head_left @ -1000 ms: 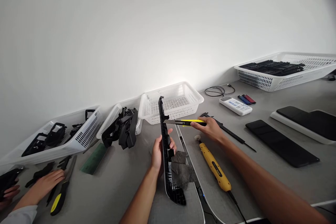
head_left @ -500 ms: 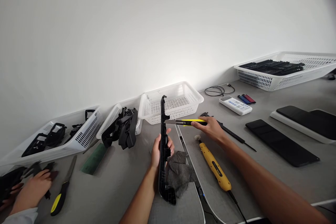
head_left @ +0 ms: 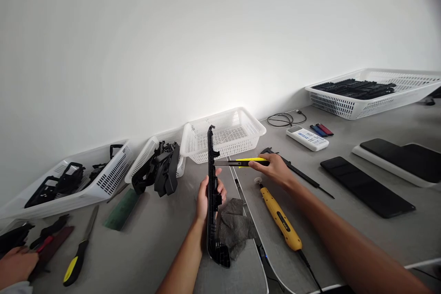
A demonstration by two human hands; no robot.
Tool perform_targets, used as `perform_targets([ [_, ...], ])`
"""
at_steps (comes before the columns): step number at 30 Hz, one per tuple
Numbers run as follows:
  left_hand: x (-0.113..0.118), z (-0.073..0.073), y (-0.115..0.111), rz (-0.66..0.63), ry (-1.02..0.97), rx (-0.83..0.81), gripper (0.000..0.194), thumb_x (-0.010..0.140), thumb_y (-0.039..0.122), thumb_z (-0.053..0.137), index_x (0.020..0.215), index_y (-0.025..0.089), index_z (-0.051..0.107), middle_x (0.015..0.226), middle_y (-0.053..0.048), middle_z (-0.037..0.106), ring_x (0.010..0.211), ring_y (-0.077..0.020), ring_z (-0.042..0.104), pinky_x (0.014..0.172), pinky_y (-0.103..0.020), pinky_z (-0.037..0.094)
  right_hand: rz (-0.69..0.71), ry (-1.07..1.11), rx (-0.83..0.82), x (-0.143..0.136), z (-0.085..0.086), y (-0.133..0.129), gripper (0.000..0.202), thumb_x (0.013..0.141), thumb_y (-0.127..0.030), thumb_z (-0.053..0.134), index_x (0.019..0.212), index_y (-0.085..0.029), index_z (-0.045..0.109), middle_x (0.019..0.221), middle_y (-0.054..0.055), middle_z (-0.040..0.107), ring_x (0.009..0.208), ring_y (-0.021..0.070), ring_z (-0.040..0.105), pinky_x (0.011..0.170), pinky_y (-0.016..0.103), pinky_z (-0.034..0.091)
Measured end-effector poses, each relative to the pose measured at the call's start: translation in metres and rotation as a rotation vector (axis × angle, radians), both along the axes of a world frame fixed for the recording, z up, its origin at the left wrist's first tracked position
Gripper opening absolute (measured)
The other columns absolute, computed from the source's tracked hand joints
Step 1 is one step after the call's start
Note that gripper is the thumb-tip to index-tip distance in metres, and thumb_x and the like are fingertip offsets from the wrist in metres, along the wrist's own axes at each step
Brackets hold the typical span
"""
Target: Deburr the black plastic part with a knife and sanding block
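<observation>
A long black plastic trim part (head_left: pixel 212 220) stands nearly upright in the view, with my left hand (head_left: pixel 203 197) closed around its middle. My right hand (head_left: pixel 272 167) grips a yellow and black utility knife (head_left: pixel 244 162). The knife's blade points left and its tip meets the edge of the part, just above my left fingers. Behind the part's lower end lies a crumpled grey cloth (head_left: pixel 236 225). Below my right hand rests a yellow rotary tool (head_left: pixel 280 218) with a cord. A black caliper (head_left: pixel 303 172) lies beside my right wrist.
White baskets (head_left: pixel 193 156) line the wall, two at left with black parts (head_left: pixel 165 170); another basket (head_left: pixel 361 108) stands far right. A file (head_left: pixel 81 248), green sheet (head_left: pixel 120 209), power bank (head_left: pixel 306 138) and black phone (head_left: pixel 365 186) lie around. A co-worker's hand (head_left: pixel 17 266) is at lower left.
The view has shifted slightly. My hands, the trim part and the knife keep nearly the same pose. The co-worker's hand has moved left and down, revealing a red-handled item.
</observation>
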State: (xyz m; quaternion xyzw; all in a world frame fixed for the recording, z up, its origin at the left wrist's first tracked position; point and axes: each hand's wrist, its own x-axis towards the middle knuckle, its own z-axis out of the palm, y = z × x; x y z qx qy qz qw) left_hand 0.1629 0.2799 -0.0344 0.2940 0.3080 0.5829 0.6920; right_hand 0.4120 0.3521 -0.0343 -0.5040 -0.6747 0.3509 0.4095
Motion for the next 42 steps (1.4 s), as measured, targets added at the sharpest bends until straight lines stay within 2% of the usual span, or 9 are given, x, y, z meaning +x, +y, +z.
perform_targets([
  [5, -0.0005, -0.0004, -0.0001, -0.026, -0.025, -0.028, 0.06, 0.093, 0.049, 0.064, 0.141, 0.013, 0.059, 0.068, 0.003, 0.051, 0.053, -0.0113, 0.046, 0.046, -0.023, 0.032, -0.013, 0.022, -0.002, 0.0, 0.0029, -0.0015, 0.061, 0.081, -0.077, 0.062, 0.066, -0.018, 0.057, 0.061, -0.002, 0.043, 0.059, 0.0139, 0.039, 0.055, 0.028, 0.026],
  [12, -0.0019, -0.0019, 0.001, -0.036, -0.049, -0.028, 0.062, 0.094, 0.047, 0.063, 0.145, 0.013, 0.055, 0.068, 0.003, 0.052, 0.053, -0.0123, 0.046, 0.045, -0.024, 0.033, 0.046, 0.02, -0.016, -0.0002, 0.0013, -0.0006, 0.064, 0.078, -0.08, 0.063, 0.061, -0.02, 0.05, 0.06, -0.002, 0.039, 0.058, 0.0133, 0.037, 0.054, 0.029, 0.025],
  [18, -0.0036, -0.0053, 0.0017, -0.069, -0.063, -0.017, 0.063, 0.095, 0.048, 0.061, 0.147, 0.013, 0.054, 0.069, 0.003, 0.053, 0.053, -0.0125, 0.047, 0.046, -0.023, 0.035, 0.034, 0.031, -0.05, 0.0005, 0.0002, 0.0004, 0.061, 0.081, -0.077, 0.063, 0.066, -0.018, 0.056, 0.062, -0.002, 0.04, 0.06, 0.0133, 0.037, 0.056, 0.029, 0.024],
  [28, -0.0058, -0.0069, 0.0035, -0.074, -0.103, 0.005, 0.062, 0.097, 0.046, 0.056, 0.148, 0.012, 0.053, 0.068, 0.002, 0.054, 0.054, -0.0139, 0.048, 0.045, -0.024, 0.039, 0.03, 0.047, -0.055, 0.0003, 0.0005, 0.0004, 0.066, 0.078, -0.083, 0.063, 0.065, -0.018, 0.058, 0.059, -0.002, 0.04, 0.056, 0.0127, 0.036, 0.053, 0.028, 0.024],
  [42, -0.0068, -0.0081, 0.005, -0.085, -0.086, 0.013, 0.059, 0.098, 0.046, 0.054, 0.146, 0.012, 0.055, 0.068, 0.002, 0.054, 0.054, -0.0138, 0.049, 0.046, -0.024, 0.038, 0.027, 0.044, -0.021, -0.0023, 0.0008, -0.001, 0.067, 0.078, -0.084, 0.062, 0.064, -0.02, 0.052, 0.061, -0.002, 0.04, 0.058, 0.0135, 0.038, 0.055, 0.029, 0.025],
])
